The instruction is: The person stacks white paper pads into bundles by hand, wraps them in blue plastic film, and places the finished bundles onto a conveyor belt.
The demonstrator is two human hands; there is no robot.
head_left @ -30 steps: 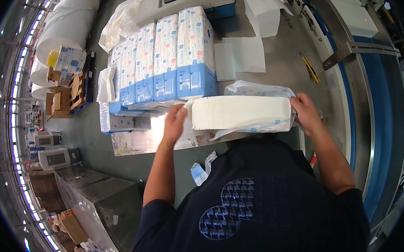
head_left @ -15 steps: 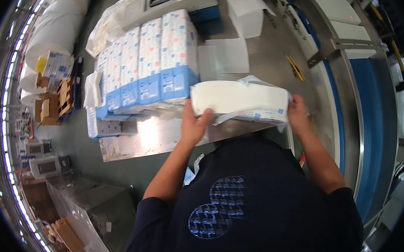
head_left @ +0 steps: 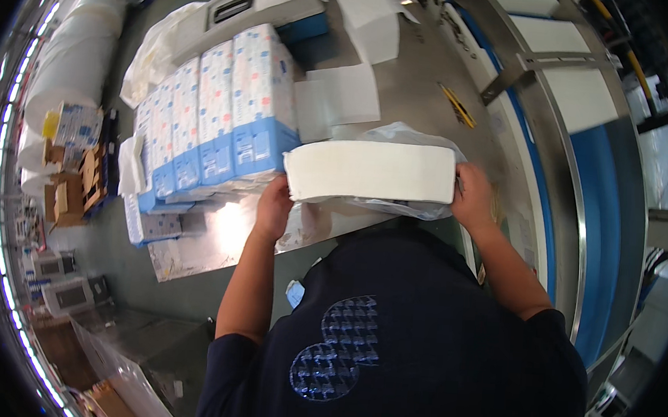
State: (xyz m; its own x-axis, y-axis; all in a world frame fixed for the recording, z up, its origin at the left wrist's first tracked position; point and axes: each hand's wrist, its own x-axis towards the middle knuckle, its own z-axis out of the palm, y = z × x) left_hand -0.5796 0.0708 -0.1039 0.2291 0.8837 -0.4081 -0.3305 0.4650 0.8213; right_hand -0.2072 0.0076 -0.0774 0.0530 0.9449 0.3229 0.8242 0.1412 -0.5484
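Between my two hands is a long white stack of folded tissue [head_left: 371, 171], held crosswise in front of my body. My left hand [head_left: 273, 208] grips its left end, with fingers partly hidden by the stack. Closed around the right end is my right hand [head_left: 474, 197]. Clear plastic film [head_left: 420, 137] sticks out behind the stack and hangs loosely below it. Just left of the stack, a row of upright tissue packs [head_left: 253, 87] in white and blue printed film stands on the metal table [head_left: 417, 67].
Loose white sheets [head_left: 357, 94] lie beyond the stack. A yellow-and-black cutter [head_left: 457, 106] rests farther right. At the back stands a grey case [head_left: 221, 21] next to crumpled white film [head_left: 154, 60]. A conveyor with a blue belt [head_left: 604, 220] runs along the right side.
The stack has turned so that its white face shows more fully, and the printed film below it is out of sight. My left hand has shifted to the stack's left end.
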